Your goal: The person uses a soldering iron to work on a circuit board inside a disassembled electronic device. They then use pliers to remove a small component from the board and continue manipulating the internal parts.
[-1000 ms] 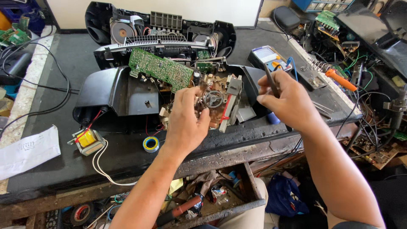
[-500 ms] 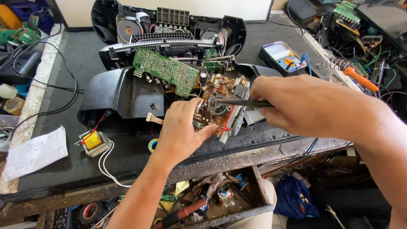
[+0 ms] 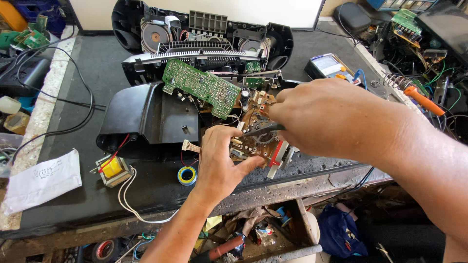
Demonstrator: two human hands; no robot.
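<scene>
At the front edge of the desk (image 3: pixel 73 92), a person's left hand (image 3: pixel 220 163) is closed on a brown board (image 3: pixel 258 139), thumb and fingers pinching its near side, while the right hand (image 3: pixel 326 119) grips a dark slim tool (image 3: pixel 263 129) whose tip rests on the board beside a toothed wheel (image 3: pixel 265 138). The board lies just in front of an opened black stereo (image 3: pixel 204 53), whose green board (image 3: pixel 201 86) tilts up over the casing. A yellow transformer (image 3: pixel 111 168) with white leads sits near the front left corner, a roll of tape (image 3: pixel 186 175) between it and the left hand. A sheet of paper (image 3: pixel 43 180) lies at the left edge. A meter (image 3: pixel 327 65) rests toward the right edge behind the right hand, and an orange-handled iron (image 3: pixel 423 100) in its coil stand lies farther right.
</scene>
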